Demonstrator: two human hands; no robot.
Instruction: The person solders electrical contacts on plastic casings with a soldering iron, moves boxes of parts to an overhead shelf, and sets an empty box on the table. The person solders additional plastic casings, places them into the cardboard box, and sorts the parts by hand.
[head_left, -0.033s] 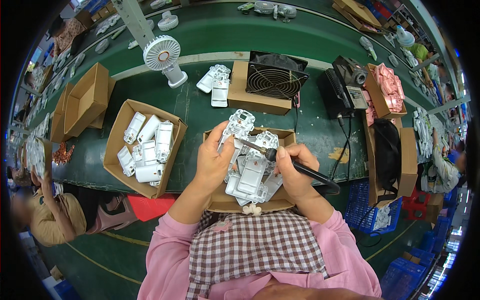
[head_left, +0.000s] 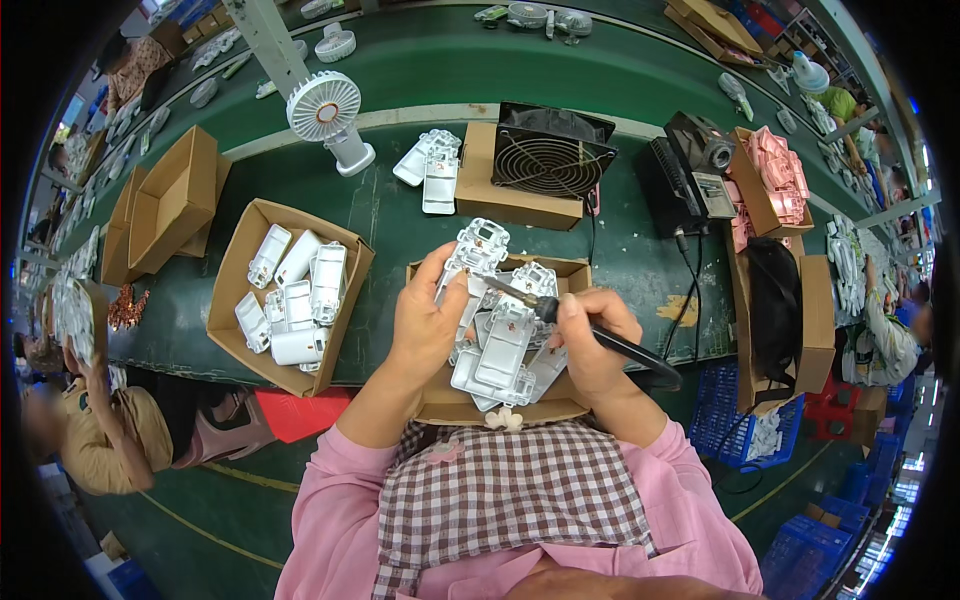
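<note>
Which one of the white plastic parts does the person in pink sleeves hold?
The white part gripped by the left hand, above the front cardboard box; the others there lie piled inside, and the right hand holds a soldering iron.

a white fan (head_left: 324, 106) near a metal post (head_left: 266, 42), pink plastic parts (head_left: 778, 170), a blue crate (head_left: 718, 402) near a red stool (head_left: 830, 410)

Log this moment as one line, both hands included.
left hand: holding white plastic part | right hand: holding soldering iron, tip close to that part | below: cardboard box with more white parts
</note>
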